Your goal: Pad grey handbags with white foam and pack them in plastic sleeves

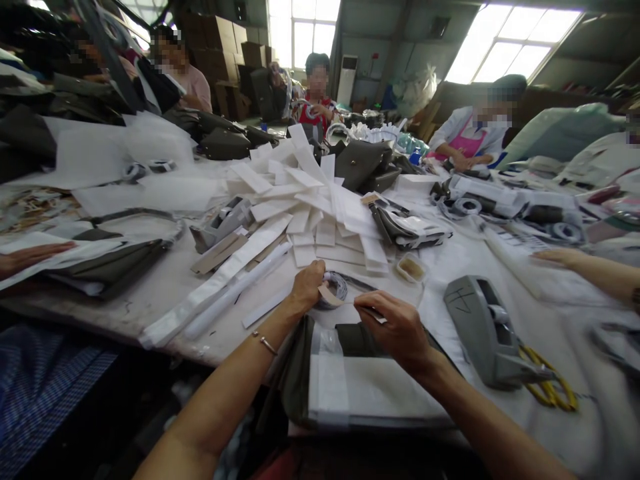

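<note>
My left hand (309,285) is closed around a roll of clear tape (334,291) standing on the white table. My right hand (393,325) pinches the free end of the tape, a short strip stretched between both hands. Just below my hands lies a dark olive bag (300,373) partly wrapped in white paper (370,393) at the table's near edge.
A heap of white paper strips (310,207) fills the table's middle. A grey tape dispenser (483,330) and yellow-handled scissors (550,387) sit to the right, another dispenser (220,223) at left. Other people's hands (30,257) (567,257) rest at both sides; several people sit across.
</note>
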`<state>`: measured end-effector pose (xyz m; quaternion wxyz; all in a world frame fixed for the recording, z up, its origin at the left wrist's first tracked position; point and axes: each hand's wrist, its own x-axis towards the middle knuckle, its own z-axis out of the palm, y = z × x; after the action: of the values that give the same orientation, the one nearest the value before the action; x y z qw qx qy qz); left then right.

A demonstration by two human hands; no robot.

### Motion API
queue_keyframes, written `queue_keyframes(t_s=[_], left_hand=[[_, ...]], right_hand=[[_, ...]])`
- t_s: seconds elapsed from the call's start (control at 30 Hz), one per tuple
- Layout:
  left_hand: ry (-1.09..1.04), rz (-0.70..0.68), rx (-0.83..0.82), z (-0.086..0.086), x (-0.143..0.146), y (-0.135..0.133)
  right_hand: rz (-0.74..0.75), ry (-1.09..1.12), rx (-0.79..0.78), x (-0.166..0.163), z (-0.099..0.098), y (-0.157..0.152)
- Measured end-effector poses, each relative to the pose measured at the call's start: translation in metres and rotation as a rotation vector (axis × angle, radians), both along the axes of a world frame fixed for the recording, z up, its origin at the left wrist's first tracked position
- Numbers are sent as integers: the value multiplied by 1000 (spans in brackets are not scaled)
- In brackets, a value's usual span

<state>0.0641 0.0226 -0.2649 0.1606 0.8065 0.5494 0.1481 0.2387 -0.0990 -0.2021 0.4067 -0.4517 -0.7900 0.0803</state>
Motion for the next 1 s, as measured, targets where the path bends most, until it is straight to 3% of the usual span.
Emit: queue_keyframes(t_s=[0.27, 0.43, 0.57, 0.8, 1.0], left_hand=[[-119, -70, -22, -6, -14, 4], [-117, -146, -25, -5, -18, 10], [-92, -122, -17, 0, -15, 10], [-72, -111, 3, 1, -11, 6], [-63, -143, -23, -1, -13, 9]], right_hand=[[15, -124, 74, 1, 12, 6], [11, -176, 33, 3, 14, 2], [65, -188, -31, -10, 0, 4], [71, 105, -171, -32, -33, 26], [74, -88, -148, -33, -49, 45]])
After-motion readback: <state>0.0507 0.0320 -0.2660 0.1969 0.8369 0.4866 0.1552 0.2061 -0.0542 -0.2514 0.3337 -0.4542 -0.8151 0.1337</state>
